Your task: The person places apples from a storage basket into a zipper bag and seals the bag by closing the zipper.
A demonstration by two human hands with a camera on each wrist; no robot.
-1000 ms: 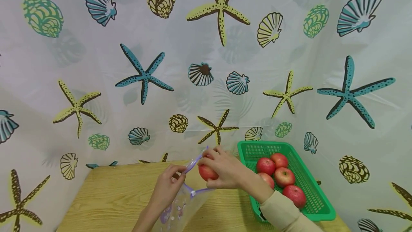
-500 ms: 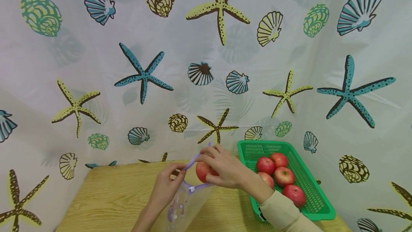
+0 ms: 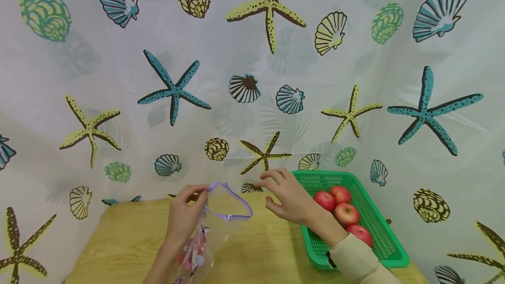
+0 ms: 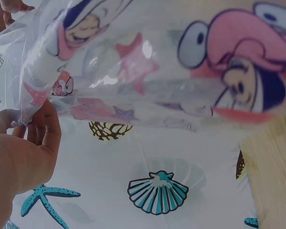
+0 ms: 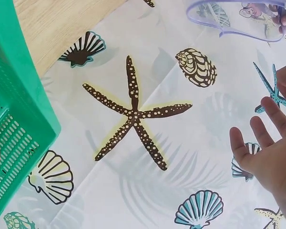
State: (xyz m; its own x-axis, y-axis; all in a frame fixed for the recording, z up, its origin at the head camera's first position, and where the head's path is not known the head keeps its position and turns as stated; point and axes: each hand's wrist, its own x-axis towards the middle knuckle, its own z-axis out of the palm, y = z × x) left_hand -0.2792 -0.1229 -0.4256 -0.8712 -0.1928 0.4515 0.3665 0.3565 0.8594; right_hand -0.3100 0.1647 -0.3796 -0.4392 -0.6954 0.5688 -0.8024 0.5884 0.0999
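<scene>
My left hand pinches the rim of a clear plastic zip bag with a purple seal and a white slider. The bag's mouth gapes toward my right hand, and its lower part hangs down, printed with pink and white cartoon figures. Close up in the left wrist view, the printed bag spreads across the top, with reddish patches showing behind the print; whether that is an apple I cannot tell. My right hand is held apart from the bag, fingers spread and holding nothing, between the bag and the green basket.
A green plastic basket with several red apples stands on the right of the wooden table. My right forearm passes over its near left side. A curtain printed with starfish and shells hangs behind the table.
My right hand has let go of the red apple at the bag's mouth and drawn back to the right. My left hand has moved left with the bag, whose mouth now gapes wider.
</scene>
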